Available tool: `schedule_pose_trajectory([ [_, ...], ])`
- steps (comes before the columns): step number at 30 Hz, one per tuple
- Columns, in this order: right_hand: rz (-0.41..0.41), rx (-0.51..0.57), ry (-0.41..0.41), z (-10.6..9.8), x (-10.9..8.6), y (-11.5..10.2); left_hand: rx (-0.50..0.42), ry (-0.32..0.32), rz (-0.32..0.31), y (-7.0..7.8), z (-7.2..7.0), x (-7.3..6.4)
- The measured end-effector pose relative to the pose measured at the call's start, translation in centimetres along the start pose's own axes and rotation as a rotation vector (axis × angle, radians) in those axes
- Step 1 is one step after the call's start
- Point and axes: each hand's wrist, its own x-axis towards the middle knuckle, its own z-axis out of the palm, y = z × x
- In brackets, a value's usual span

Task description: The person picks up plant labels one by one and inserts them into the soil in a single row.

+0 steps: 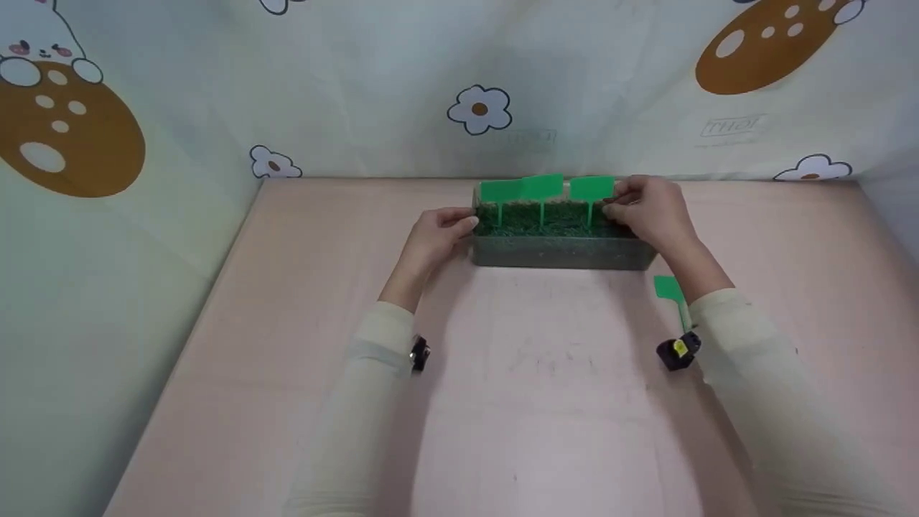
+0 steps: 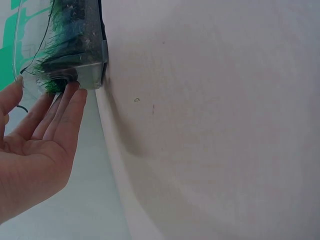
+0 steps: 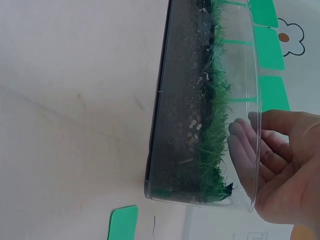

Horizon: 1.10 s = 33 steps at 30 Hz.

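A clear, dark-bottomed plastic box (image 1: 563,253) holds soil and green grass (image 3: 215,135). Three green plant labels stand upright in it, including a left one (image 1: 500,191), a middle one (image 1: 543,187) and a right one (image 1: 591,188). At the box's left end, my left hand (image 1: 436,233) rests straight fingertips against the wall, its thumb by the rim. My right hand (image 1: 655,212) is at the right end, its loosely bent fingers over the grass near the right label. In the right wrist view, nothing shows between those fingers (image 3: 242,145).
Another green label (image 1: 669,289) lies on the pale pink table (image 1: 546,402), beside my right forearm. Small black devices sit at the left wrist (image 1: 419,354) and right wrist (image 1: 678,350). Behind the box rises a patterned cloth wall (image 1: 373,86).
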Motion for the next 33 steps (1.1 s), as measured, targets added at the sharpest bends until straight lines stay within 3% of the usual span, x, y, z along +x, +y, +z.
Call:
schedule_pose_trajectory([
  [10, -0.001, -0.005, 0.032, -0.9, -0.4, 0.4, -0.006, 0.001, 0.019, -0.1, 0.0, -0.1],
  [33, 0.021, 0.019, 0.068, -2.9, -1.2, 1.3, 0.011, 0.011, -0.005, 0.1, 0.0, 0.1],
])
